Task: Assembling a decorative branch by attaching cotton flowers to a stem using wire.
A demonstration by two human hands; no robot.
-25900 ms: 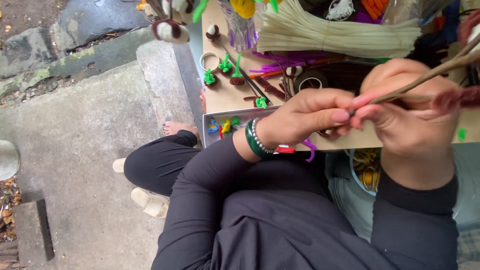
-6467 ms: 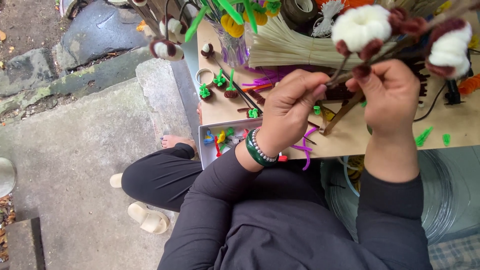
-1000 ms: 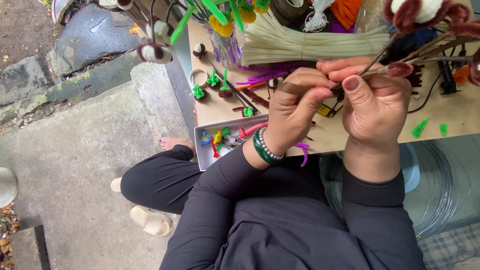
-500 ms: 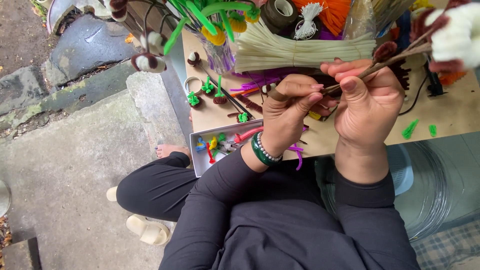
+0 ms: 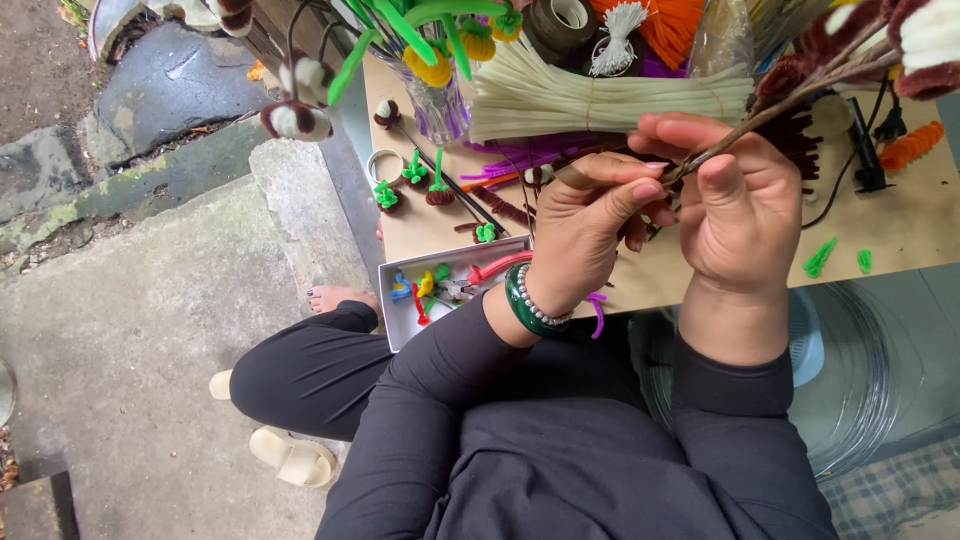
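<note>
My left hand (image 5: 585, 230) and my right hand (image 5: 735, 205) meet over a tan table (image 5: 910, 235), both pinching a thin brown stem (image 5: 775, 115) of fuzzy craft wire. The stem runs up and right to white and maroon fuzzy flower heads (image 5: 925, 45) at the frame's top right corner. My left thumb and forefinger grip the stem's lower end; my right fingers close around it just above. A green bangle and a bead bracelet (image 5: 530, 300) sit on my left wrist.
A bundle of pale sticks (image 5: 600, 95), orange fuzzy wires (image 5: 680, 25), a tape roll (image 5: 560, 20) and a vase of green and yellow fuzzy flowers (image 5: 435, 60) stand behind. A small white tray (image 5: 400, 320) of coloured bits sits at the table's near edge. Stone paving lies left.
Both hands stay on the stem and have shifted a little right and down in view. The flower heads now sit farther to the top right.
</note>
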